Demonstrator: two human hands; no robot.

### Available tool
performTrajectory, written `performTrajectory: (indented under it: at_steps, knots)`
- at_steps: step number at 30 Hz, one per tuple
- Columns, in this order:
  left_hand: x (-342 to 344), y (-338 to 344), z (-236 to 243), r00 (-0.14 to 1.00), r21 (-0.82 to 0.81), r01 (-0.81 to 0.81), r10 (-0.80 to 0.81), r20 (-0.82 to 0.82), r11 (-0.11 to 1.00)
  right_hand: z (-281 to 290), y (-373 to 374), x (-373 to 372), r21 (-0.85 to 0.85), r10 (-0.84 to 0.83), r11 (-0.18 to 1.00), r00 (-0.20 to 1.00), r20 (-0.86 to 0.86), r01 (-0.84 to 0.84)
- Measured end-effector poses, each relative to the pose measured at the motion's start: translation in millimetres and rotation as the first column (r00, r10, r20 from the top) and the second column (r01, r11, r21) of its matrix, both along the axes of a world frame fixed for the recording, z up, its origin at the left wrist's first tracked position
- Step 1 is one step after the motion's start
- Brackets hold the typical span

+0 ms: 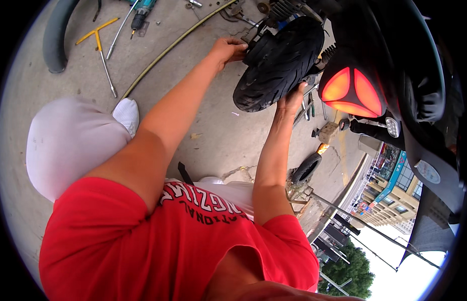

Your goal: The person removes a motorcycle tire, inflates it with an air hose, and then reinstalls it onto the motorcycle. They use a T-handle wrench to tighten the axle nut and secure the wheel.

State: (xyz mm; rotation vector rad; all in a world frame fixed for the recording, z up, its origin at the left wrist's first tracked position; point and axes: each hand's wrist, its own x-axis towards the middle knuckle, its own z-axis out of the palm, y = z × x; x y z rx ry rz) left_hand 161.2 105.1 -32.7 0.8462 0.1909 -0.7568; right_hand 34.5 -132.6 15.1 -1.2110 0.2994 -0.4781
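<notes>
A black scooter wheel (278,65) with a treaded tyre stands tilted, with my hands on either side of it. My left hand (228,51) is closed at the hub on the wheel's left side, its fingertips partly hidden against the dark metal. On the right side, my right hand (293,98) grips low near the axle, with most of its fingers out of sight behind the wheel. Right beside the wheel is the scooter's lit red tail light (351,93), set in the dark rear bodywork. A coil spring (328,54) shows between wheel and body.
A yellow T-handle wrench (99,40), a teal power drill (141,15) and a long hose (165,51) lie on the concrete at the left. A loose tyre (308,168) and a block (328,132) are on the right. A grey curved tube (55,42) lies far left.
</notes>
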Motion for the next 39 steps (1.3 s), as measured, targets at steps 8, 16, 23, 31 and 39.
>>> performTrajectory:
  at_steps: [8,16,23,31,39]
  knots:
    - [2.7,-9.4,-1.2,0.884,-0.246,-0.012,-0.105,-0.456,0.969,-2.6,-6.5,0.4,0.007,-0.012,1.0,1.0,0.003,0.012]
    - [3.2,-16.9,-4.6,0.894,-0.289,-0.026,-0.107,-0.435,0.957,-4.8,-7.9,1.0,0.014,-0.08,0.997,0.997,-0.015,0.08]
    - [8.9,-17.7,-0.2,0.934,-0.138,0.028,-0.075,-0.35,0.99,-3.8,-7.0,-0.8,0.014,-0.054,0.998,0.998,-0.022,0.055]
    - [0.3,-12.1,0.1,0.94,-0.109,0.027,-0.063,-0.336,0.994,-3.9,-8.4,-0.2,0.074,-0.051,0.996,0.999,-0.011,0.052]
    - [-7.9,-18.8,-5.5,0.967,0.123,-0.255,0.252,0.036,0.959,1.9,-0.2,0.1,0.092,-0.029,0.995,1.0,0.004,0.029]
